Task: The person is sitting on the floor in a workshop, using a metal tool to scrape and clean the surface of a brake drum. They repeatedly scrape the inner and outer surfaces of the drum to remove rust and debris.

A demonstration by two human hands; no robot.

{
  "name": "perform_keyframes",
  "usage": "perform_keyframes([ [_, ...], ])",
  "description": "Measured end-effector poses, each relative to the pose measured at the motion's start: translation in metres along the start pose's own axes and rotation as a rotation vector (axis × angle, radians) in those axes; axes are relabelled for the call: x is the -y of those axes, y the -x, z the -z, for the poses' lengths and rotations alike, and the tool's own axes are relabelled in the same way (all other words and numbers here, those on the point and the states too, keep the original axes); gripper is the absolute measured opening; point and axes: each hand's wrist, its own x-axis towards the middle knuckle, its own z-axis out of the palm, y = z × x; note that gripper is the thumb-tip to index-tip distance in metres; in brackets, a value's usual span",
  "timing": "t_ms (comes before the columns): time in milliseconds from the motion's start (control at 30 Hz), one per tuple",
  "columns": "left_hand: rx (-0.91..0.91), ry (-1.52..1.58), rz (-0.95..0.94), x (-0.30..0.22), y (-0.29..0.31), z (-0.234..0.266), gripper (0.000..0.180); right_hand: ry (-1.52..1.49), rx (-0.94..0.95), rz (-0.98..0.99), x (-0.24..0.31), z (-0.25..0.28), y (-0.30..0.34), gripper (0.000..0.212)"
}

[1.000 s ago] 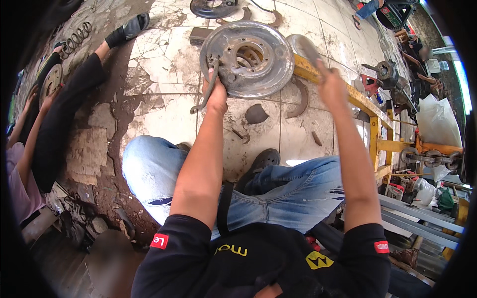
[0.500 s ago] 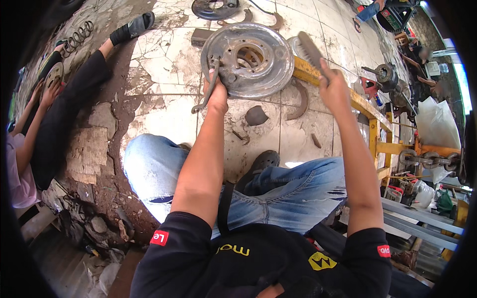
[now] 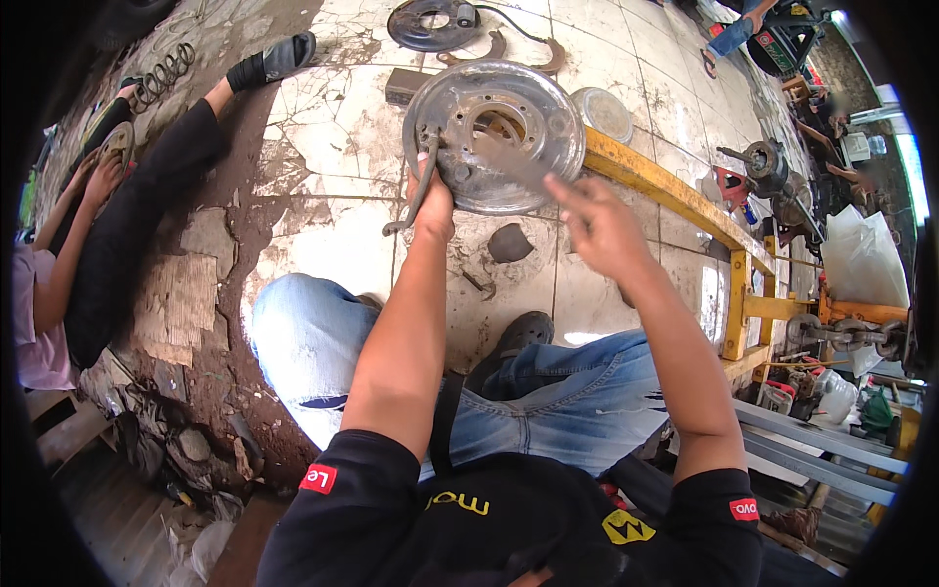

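A round grey metal brake backing plate (image 3: 558, 127), with a large centre hole, is tilted up above the tiled floor. My left hand (image 3: 436, 203) grips its lower left edge, fingers mostly hidden behind it. Beside that hand a curved metal lever (image 3: 421, 196) hangs from the plate. My right hand (image 3: 604, 227) is closed on the handle of a brush (image 3: 520, 164), whose head is smeared by motion over the plate's lower right face. Whether the bristles touch the metal I cannot tell. A dark flat piece (image 3: 510, 244) lies on the floor below the plate.
A yellow metal frame (image 3: 665, 186) runs along the right. Beyond the plate lie a round lid (image 3: 603, 114), a curved brake shoe (image 3: 555, 56) and a black backing plate (image 3: 411, 37). At left, another person's hands (image 3: 106, 176) hold a round part near a coil spring (image 3: 164, 76).
My right hand has swung left and nearer, bringing the brush from beside the plate to over its face. My left hand still grips the plate.
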Motion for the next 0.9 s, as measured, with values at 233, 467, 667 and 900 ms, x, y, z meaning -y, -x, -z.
perform_keyframes([
  [233,-0.022,-0.113,0.049,-0.004,0.004,-0.004,0.055,0.052,-0.037,-0.355,-0.050,0.020,-0.020,0.057],
  [467,-0.058,-0.117,0.003,0.005,0.001,-0.002,0.055,0.187,-0.099,-0.073,-0.047,-0.017,0.004,0.060],
  [667,-0.051,0.049,0.005,0.002,0.003,-0.007,0.054,0.080,-0.208,-0.065,-0.043,-0.003,0.006,0.055],
  [900,-0.050,-0.130,-0.054,0.010,-0.004,0.003,0.056,0.287,-0.114,-0.186,-0.071,0.004,-0.013,0.052],
])
